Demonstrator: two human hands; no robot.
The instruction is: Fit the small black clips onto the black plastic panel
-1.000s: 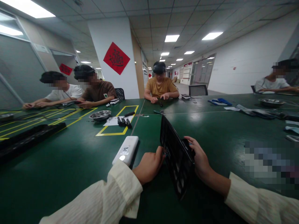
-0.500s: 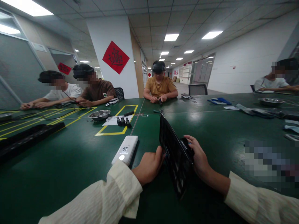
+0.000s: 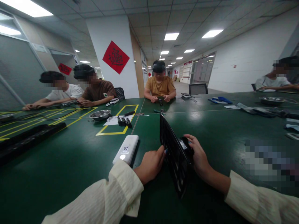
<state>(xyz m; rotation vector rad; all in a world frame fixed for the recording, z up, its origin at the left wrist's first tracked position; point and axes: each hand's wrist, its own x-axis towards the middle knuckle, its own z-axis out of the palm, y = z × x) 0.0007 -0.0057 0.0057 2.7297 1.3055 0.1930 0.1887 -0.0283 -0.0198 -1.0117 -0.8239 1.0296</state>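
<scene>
Left hand (image 3: 150, 165) nudged forward, closed on edge of tilted black tray (image 3: 174, 158), right hand (image 3: 199, 157) gripping opposite edge

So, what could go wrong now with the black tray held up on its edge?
1. The black tray is held tilted on edge over the green table. The left hand seems to touch it only with fingertips, so it may slip and fall flat.
2. The right hand appears to grip a small black part together with the tray; that part could drop.
3. The white device lies near the left hand; a falling tray could hit it.
</scene>
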